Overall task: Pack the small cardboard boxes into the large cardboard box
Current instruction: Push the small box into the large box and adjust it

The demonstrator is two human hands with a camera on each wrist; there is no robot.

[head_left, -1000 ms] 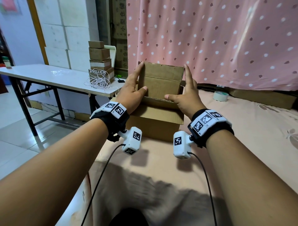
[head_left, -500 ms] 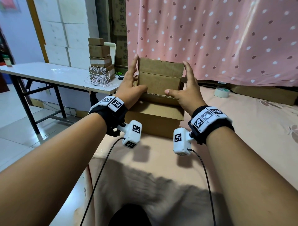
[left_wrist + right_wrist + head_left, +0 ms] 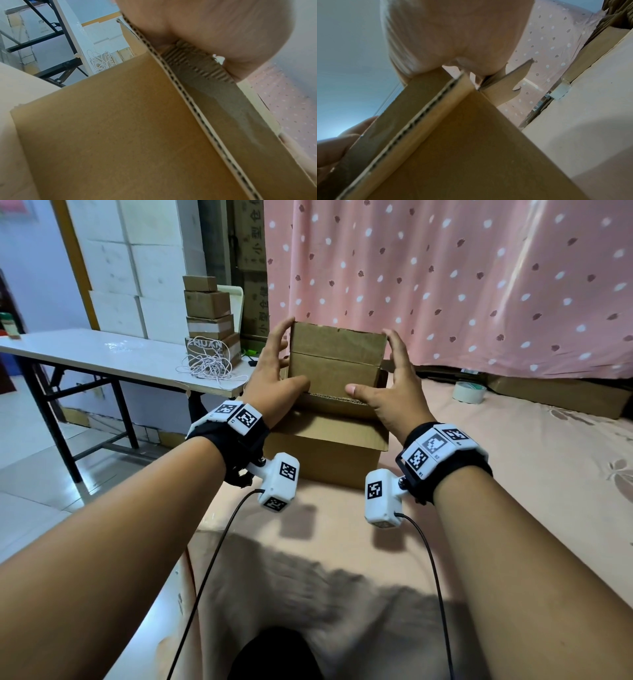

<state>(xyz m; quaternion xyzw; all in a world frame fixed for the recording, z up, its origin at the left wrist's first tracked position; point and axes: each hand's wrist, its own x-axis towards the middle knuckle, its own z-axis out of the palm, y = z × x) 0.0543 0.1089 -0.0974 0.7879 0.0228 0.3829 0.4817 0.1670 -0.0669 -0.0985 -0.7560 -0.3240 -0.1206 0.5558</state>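
Left hand (image 3: 274, 378): it's got the left side of the large cardboard box (image 3: 329, 419), fingers curled up around the rear flap's edge, thumb lying along the near rim.
Right hand (image 3: 390, 392): mirror of that on the right side, fingers hooked on the flap corner, thumb on the front rim. Both are gripping the box.
Box: sits on the pink-covered surface (image 3: 513, 474) right in front, flaps open, rear flap standing up. Can't see inside from here.
Handling: corrugated, so I'd guess light and stiff in the walls but floppy at the flaps. Better to hold by the side walls than the flaps, those will just fold.
Small boxes (image 3: 209, 316): stacked on the white table (image 3: 85, 350) off to the left, next to a tangle of white cord (image 3: 209, 366), well apart from the big box.
Room: a tape roll (image 3: 468, 392) sits off to the right; the table edge is close on the left, so watch that side when carrying boxes over.
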